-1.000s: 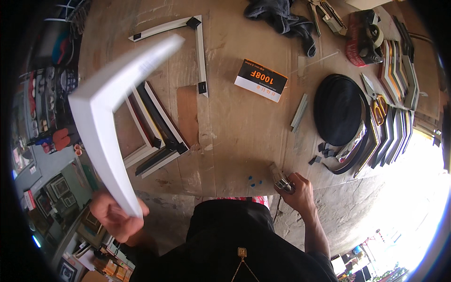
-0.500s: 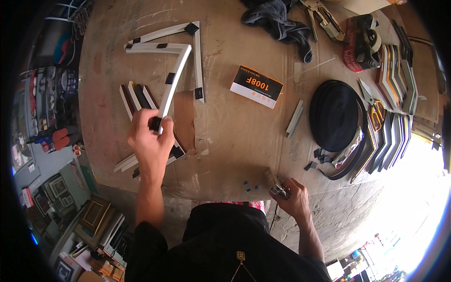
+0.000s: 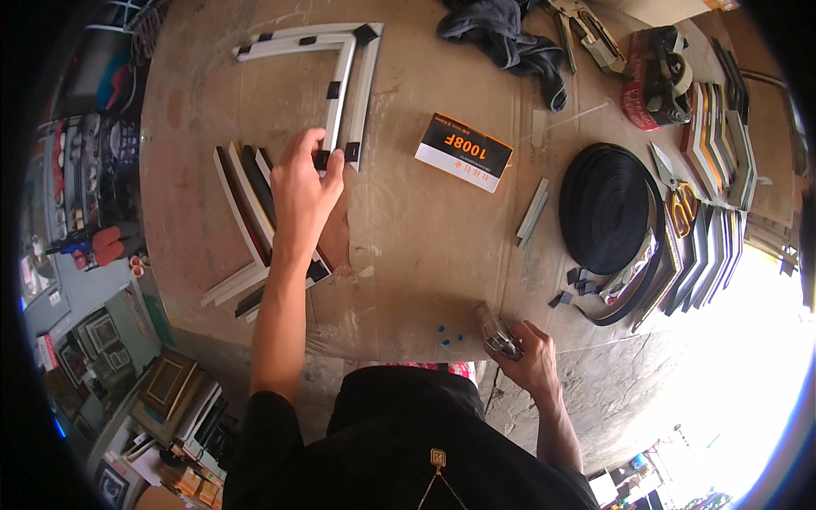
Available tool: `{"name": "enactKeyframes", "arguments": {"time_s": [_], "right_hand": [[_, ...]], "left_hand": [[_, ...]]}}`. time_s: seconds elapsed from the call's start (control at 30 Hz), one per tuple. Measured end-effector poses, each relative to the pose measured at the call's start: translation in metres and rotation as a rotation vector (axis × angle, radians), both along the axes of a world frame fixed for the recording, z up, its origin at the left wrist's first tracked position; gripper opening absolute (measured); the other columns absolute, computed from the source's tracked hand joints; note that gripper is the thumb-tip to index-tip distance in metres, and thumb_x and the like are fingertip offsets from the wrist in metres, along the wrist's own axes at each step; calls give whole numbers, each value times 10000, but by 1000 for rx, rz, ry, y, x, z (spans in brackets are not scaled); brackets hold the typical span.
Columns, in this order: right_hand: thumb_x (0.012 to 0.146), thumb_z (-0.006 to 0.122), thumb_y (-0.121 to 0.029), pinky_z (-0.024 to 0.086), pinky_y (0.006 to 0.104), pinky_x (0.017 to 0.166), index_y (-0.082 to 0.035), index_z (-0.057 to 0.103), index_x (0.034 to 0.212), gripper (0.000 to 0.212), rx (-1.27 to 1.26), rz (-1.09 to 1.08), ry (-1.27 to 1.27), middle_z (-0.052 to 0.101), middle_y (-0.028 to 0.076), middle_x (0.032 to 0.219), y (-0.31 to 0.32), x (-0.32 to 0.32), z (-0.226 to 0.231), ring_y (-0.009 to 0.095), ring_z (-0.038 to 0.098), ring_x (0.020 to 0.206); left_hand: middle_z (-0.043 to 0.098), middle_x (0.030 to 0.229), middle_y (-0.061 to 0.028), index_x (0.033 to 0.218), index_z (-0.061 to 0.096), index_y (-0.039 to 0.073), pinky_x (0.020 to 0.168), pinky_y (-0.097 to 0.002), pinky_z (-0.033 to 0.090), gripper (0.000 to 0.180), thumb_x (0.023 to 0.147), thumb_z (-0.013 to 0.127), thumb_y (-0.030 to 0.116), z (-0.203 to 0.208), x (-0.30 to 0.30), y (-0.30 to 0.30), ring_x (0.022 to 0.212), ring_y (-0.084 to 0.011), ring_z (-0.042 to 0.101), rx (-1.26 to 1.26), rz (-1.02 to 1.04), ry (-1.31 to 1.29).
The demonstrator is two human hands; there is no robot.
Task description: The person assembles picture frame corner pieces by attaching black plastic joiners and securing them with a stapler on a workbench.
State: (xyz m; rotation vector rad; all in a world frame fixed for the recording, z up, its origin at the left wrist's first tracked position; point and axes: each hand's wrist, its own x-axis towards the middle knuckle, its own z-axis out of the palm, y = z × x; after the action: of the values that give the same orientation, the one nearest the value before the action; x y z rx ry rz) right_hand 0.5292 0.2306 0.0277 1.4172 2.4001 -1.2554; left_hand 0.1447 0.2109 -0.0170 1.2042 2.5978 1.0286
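Observation:
My left hand (image 3: pixel 304 187) is reached out over the far left of the table, fingers closed on the near end of a white L-shaped frame moulding piece (image 3: pixel 343 76) with black patches on it. That piece lies beside a second white L-shaped moulding piece (image 3: pixel 368 81), nested inside its corner; whether they touch I cannot tell. At the table's near edge my right hand (image 3: pixel 534 353) grips what looks like a metal staple gun (image 3: pixel 493 327), partly hidden by the fingers. Small blue bits (image 3: pixel 444 340) lie just left of it.
More moulding corners (image 3: pixel 242 191) lie near my left forearm. A black-orange-white box (image 3: pixel 463 153) sits mid-table. To the right are a black strap roll (image 3: pixel 603 208), cut black pieces (image 3: pixel 580 280), scissors (image 3: pixel 682 204), moulding samples (image 3: pixel 710 255), another staple gun (image 3: pixel 595 38) and a dark cloth (image 3: pixel 506 42).
My left hand has moved away from me and slightly right, lowering the white moulding piece from mid-air to alongside the other white one. My right hand has hardly moved.

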Motion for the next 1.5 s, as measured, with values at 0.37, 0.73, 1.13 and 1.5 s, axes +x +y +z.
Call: {"name": "enactKeyframes", "arguments": {"time_s": [0.37,0.73,1.13,1.5], "right_hand": [[675,836,-189,417,359,490,0,548,682,345,-34,-43,-25,537,128,615,0,-7,4,256,558,507],[663,817,-168,502,399,572,-47,583,826,309,58,-78,-120,631,117,739,-11,-6,8,316,645,637],[697,775,-161,492,381,730,-44,600,966,341,324,101,20,598,99,874,-36,-3,-15,276,619,817],[818,695,-52,535,354,614,-53,648,1086,272,454,-284,-112,632,125,1019,35,41,-17,246,668,690]], "left_hand": [[665,1069,-120,1135,669,86,815,-361,492,324,891,680,299,34,-29,-32,944,-255,616,-27,-106,-136],[587,849,-59,860,668,82,703,-399,464,238,689,814,158,48,44,-147,804,-272,576,-328,-204,167],[650,878,-73,905,678,81,714,-399,476,205,740,791,125,20,85,-143,827,-276,606,-240,-251,66],[671,834,-82,921,674,43,637,-325,519,203,747,779,31,7,127,-117,715,-229,647,-116,-350,-130]]}}
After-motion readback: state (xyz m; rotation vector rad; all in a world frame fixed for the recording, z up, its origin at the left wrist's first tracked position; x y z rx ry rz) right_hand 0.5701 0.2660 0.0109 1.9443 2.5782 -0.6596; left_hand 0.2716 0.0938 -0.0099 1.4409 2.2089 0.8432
